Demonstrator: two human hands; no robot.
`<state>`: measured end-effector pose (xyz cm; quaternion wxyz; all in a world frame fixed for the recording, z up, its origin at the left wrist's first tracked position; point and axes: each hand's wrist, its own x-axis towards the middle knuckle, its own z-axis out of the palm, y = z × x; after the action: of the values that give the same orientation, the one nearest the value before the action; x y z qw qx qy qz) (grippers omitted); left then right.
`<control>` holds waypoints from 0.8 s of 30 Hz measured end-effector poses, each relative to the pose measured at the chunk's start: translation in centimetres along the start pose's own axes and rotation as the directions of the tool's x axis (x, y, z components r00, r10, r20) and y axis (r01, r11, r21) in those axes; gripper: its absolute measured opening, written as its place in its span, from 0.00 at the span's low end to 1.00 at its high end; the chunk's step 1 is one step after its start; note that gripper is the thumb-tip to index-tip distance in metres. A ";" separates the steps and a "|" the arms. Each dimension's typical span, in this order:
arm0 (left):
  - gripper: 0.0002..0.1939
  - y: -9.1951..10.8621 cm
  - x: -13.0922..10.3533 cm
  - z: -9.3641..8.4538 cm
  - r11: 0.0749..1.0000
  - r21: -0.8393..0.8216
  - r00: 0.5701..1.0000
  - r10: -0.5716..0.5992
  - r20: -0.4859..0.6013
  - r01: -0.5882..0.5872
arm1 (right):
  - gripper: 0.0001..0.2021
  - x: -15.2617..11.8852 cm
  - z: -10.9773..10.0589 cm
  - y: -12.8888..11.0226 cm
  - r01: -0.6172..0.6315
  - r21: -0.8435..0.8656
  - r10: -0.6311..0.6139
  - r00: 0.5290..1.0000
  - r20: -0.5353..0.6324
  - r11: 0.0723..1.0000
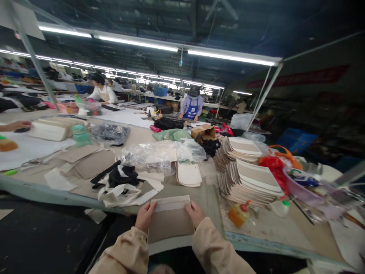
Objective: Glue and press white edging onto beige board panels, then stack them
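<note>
My feed: left hand [145, 217] and right hand [196, 215] clamp opposite sides of the beige panel [171, 224], before the table edge [256, 243]; long axis apparently near-far. Panel stack [256, 180] right, right hand nearer.

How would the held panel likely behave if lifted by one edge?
The panel is probably fairly stiff: between left hand and right hand it shows no obvious sag. Likely light too, looking thin for its width.

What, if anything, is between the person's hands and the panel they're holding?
Nothing visible: the left hand and right hand grip the grey-brown panel directly at opposite sides, thumbs on its face.
</note>
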<state>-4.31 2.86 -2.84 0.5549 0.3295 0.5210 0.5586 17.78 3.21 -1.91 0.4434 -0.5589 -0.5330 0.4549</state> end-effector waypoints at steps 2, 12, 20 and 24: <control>0.22 -0.1 0.4 -0.3 1.000 0.017 0.999 0.013 -0.045 -0.013 | 0.24 -0.5 -0.2 0.3 0.033 -0.037 -0.030 0.997 0.071 0.999; 0.22 -0.3 0.3 0.1 0.999 0.019 0.999 -0.028 -0.021 0.028 | 0.19 -2.5 -2.4 1.6 0.017 -0.076 -0.007 0.990 0.139 0.997; 0.30 -0.6 -0.1 0.5 0.960 -0.117 0.955 -0.229 0.189 0.253 | 0.20 -2.9 -3.5 1.5 0.110 -0.078 -0.115 0.992 -0.060 0.991; 0.35 -1.3 0.2 0.6 0.959 -0.050 0.954 -0.271 0.128 0.279 | 0.24 -2.2 -7.5 -0.1 0.146 -0.053 -0.155 0.949 -0.275 0.988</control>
<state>-3.47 2.96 -3.93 0.6682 0.2679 0.5085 0.4723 25.08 0.91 -0.27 0.5383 -0.5819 -0.5137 0.3282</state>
